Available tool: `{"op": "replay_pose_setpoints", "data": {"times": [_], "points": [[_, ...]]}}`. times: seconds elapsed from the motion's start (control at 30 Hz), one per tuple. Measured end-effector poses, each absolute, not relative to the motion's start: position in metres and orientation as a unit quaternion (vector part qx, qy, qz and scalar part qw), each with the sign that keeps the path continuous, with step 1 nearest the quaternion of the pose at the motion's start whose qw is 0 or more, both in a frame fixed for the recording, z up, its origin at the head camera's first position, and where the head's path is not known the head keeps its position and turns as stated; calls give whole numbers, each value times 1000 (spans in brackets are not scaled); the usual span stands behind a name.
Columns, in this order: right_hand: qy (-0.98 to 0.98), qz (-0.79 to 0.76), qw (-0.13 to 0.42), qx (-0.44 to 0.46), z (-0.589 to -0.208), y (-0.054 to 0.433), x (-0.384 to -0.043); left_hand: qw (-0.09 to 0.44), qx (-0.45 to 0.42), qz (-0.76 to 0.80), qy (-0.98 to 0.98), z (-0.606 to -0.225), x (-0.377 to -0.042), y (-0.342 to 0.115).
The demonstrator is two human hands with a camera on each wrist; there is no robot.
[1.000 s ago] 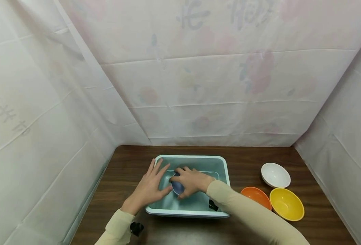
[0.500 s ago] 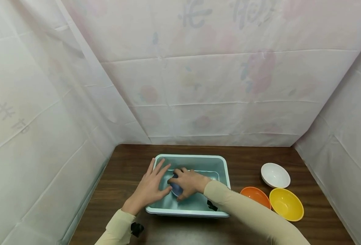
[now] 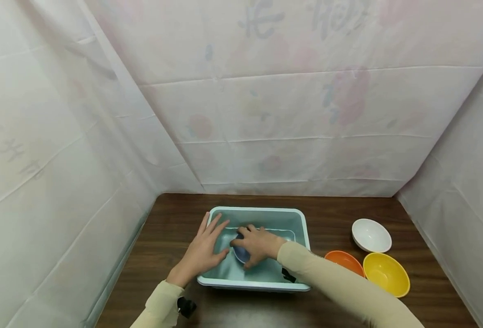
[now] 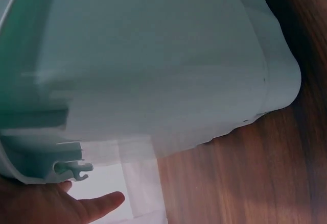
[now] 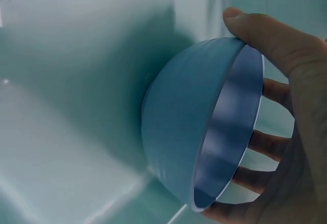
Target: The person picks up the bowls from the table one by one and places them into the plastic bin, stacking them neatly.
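Note:
A blue bowl (image 5: 179,117) is inside the pale green plastic basin (image 3: 257,286). My right hand (image 3: 259,243) reaches into the basin and grips this bowl by its rim; the right wrist view shows the thumb on one side of the rim and the fingers around the other. The bowl's outer base is close to the basin floor; whether they touch I cannot tell. At the basin's left side, my left hand (image 3: 200,255) has its fingers spread and straight. In the left wrist view, the thumb and part of that hand (image 4: 56,203) show by the basin's rim.
To the right on the dark wooden table (image 3: 175,218) are a white bowl (image 3: 371,235), an orange bowl (image 3: 345,261) and a yellow bowl (image 3: 386,274). The right forearm passes in front of the orange bowl. White printed sheets (image 3: 282,109) hang behind and at both sides.
The head view has shifted slightly. Both hands stay at nearly the same places at the basin, with the blue bowl held in the right hand throughout.

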State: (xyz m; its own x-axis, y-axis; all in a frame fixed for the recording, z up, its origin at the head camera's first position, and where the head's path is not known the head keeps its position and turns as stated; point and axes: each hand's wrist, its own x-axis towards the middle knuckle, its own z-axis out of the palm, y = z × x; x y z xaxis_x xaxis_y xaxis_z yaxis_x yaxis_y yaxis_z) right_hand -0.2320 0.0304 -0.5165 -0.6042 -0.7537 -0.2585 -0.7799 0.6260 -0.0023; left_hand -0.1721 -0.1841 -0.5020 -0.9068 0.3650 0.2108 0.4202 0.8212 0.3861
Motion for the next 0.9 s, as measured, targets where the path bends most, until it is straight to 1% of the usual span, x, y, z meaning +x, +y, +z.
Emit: {"op": "replay_pose_setpoints", "data": {"times": [0.23,0.47,0.63,0.9], "points": [[895,56,112,-429,-515,38,-235,53,-201,-236,-949,-502,-177,-175],[894,55,94,-435,-515,40,-236,37,-195,-239,-950,-498,-174,-177],[898,51,107,-424,-514,40,-233,17,-194,-239,-951,-499,-173,-179],[912,32,147,-382,-515,42,-232,25,-192,-238,-952,-502,-173,-176]]}}
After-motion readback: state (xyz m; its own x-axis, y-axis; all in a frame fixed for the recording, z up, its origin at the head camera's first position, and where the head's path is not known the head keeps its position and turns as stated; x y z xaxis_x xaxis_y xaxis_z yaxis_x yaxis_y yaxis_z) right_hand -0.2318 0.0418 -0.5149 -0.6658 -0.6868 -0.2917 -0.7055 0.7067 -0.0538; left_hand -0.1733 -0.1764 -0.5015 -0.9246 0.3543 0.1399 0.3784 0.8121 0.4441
